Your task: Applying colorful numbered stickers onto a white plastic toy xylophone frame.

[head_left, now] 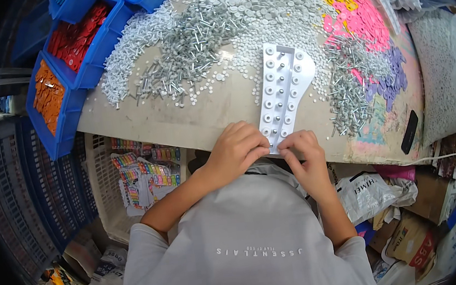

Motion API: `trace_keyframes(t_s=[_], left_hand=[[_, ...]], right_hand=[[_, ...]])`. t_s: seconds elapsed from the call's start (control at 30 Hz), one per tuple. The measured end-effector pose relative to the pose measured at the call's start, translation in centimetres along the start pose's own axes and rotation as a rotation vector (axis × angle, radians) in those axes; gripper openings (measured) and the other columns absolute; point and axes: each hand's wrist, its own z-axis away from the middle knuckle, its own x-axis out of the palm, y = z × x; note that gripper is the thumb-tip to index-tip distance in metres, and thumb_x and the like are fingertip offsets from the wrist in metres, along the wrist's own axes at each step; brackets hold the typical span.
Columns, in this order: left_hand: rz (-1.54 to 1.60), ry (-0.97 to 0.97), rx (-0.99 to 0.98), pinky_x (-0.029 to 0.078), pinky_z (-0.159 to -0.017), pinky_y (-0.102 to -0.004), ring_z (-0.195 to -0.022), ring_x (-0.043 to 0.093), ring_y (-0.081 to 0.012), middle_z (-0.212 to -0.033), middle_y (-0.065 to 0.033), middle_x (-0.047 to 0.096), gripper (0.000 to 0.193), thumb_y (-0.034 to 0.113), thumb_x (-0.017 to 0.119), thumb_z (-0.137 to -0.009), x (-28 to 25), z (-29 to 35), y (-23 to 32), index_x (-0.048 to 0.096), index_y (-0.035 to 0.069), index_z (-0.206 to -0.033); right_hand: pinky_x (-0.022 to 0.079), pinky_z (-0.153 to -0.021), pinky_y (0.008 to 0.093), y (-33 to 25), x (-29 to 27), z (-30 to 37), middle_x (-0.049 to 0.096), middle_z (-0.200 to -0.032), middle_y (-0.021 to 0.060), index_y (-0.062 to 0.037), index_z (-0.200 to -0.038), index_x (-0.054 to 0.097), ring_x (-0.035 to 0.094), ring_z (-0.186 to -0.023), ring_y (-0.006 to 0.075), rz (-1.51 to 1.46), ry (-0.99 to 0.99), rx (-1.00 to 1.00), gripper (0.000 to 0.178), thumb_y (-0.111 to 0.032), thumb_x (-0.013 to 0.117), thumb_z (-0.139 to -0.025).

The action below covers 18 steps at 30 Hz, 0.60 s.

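Observation:
A long white plastic holder [292, 87] with one rounded bulging side lies at the front edge of the table. White ring-shaped pieces stand in rows along both its sides, and metal pins rise from the channel between them. My left hand [238, 148] is closed, its fingertips pressed together at the left of the holder's near end. On the right of that same end, my right hand [307, 157] is pinched with thumb and forefinger together. Whatever small piece either hand may hold is hidden by the fingers.
Piles of metal rivets [199, 38], white pins [134, 47] and grey-white discs [264, 1] cover the far table. Pink pieces [362, 22], purple pieces [394, 74] and more rivets [349, 100] lie right. Blue bins [89, 73] stand left; a black bar-shaped object [409, 132] lies near the right edge.

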Motion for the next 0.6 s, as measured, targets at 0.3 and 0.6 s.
trace_keyframes(t_s=[0.3, 0.6], left_hand=[[-0.019, 0.076, -0.054, 0.042, -0.076, -0.0363, -0.078, 0.058, -0.0242, -0.080, -0.0034, 0.062, 0.013, 0.012, 0.077, -0.081, 1.1, 0.3, 0.1, 0.066, 0.007, -0.085], [-0.108, 0.122, 0.081, 0.042, -0.072, -0.0363, -0.076, 0.057, -0.0241, -0.081, -0.0027, 0.062, 0.016, 0.011, 0.081, -0.077, 0.9, -0.1, -0.7, 0.066, 0.006, -0.084]], right_hand=[[0.051, -0.074, 0.0315, 1.6, 1.9, 1.0, 0.061, -0.090, 0.0115, 0.0010, -0.092, 0.060, 0.062, -0.081, 0.0239, -0.061, 0.159, 0.003, 0.009, 0.003, 0.068, -0.087], [0.050, -0.066, 0.0351, 2.5, 2.9, 1.0, 0.058, -0.087, 0.0122, 0.0013, -0.093, 0.061, 0.058, -0.075, 0.0269, 0.082, 0.260, -0.129, 0.013, 0.004, 0.071, -0.086]])
